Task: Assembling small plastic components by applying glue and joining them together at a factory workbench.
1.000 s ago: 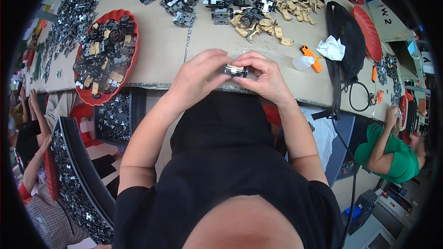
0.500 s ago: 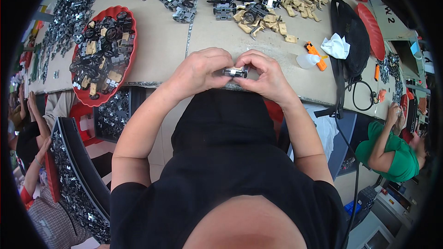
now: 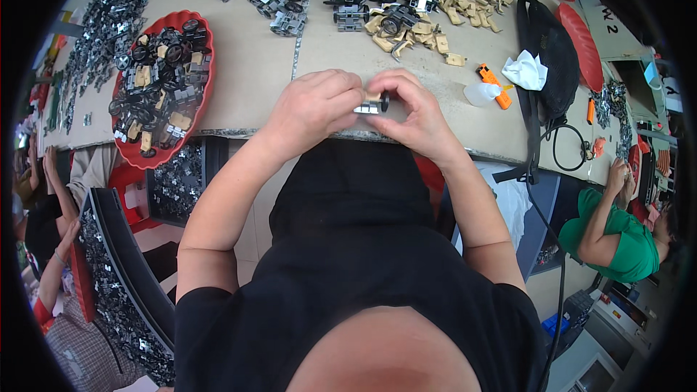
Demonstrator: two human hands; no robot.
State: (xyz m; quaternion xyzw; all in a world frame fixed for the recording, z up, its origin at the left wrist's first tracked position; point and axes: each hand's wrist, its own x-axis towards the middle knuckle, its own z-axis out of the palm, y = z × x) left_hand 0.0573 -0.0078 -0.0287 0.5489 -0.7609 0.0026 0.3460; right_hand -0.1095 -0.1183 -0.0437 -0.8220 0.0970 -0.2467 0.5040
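Note:
Between my hands, close to the table's near edge, is a small toy car chassis with a silvery side, a black wheel at its right end and a bit of tan on top. My left hand is closed round its left end, the fingers curled and hiding that part. On the other side my right hand curves about the wheel end, index finger above and thumb below. Ahead lie a heap of black and grey wheeled chassis and a pile of tan plastic parts.
A red scalloped tray of wheeled chassis and tan pieces overhangs the table edge at left. To the right are a squeeze bottle, an orange tool, crumpled tissue and a black bag. A person in green works at far right.
My right thumb and index finger have spread a little wider round the wheel end. My left hand has turned slightly over the chassis, and more of the tan part shows.

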